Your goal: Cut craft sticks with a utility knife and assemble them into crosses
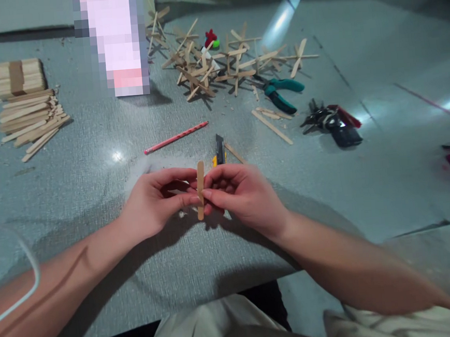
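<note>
A wooden craft stick (200, 175) stands nearly upright between my two hands, low over the grey surface. My left hand (165, 199) pinches it from the left, thumb in front near its middle. From the other side my right hand (238, 191) closes thumb and fingers on the same stick. Whether a second stick lies behind it, hidden by the fingers, I cannot tell. Just beyond my right fingers lies a utility knife (219, 148) with a black and yellow body, and a loose stick (234, 152) beside it. A red pencil (176, 138) rests farther off.
At the far left lie a banded bundle of sticks (33, 75) and a loose pile (30, 119). Crossed-stick pieces (201, 69) are heaped at the back. Teal-handled pliers (281, 89), keys (328, 119) and stick offcuts (274, 125) lie right. A white cable (31, 256) crosses my left forearm.
</note>
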### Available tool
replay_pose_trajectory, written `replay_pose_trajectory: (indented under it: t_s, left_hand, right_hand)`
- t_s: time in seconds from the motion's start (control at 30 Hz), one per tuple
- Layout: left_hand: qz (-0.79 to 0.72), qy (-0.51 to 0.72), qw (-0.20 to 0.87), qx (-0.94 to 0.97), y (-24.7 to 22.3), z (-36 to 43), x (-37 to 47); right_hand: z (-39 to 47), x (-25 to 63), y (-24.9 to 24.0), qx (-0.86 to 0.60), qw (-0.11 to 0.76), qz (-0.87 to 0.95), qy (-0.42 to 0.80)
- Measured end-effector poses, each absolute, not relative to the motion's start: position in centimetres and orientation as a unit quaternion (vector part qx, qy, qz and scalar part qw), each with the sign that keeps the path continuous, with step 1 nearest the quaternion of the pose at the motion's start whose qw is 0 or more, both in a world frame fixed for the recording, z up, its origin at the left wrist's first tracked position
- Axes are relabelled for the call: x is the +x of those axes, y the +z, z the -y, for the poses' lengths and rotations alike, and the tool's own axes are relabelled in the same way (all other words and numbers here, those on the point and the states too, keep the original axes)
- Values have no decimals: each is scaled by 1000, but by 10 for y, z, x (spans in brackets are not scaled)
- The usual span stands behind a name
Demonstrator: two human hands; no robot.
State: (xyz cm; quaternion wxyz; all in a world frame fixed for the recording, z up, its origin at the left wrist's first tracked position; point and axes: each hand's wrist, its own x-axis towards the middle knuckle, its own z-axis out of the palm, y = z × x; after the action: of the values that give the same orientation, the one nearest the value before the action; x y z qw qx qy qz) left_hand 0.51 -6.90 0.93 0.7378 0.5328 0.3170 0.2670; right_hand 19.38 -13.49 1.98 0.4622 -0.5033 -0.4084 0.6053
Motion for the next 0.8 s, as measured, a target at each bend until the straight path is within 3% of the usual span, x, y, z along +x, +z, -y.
replay_pose_trajectory:
  t_s: [0.8]
  left_hand:
    - [-326,302,683,579,13,81,3]
  right_hand:
    - [138,193,25,-547,415,459,564]
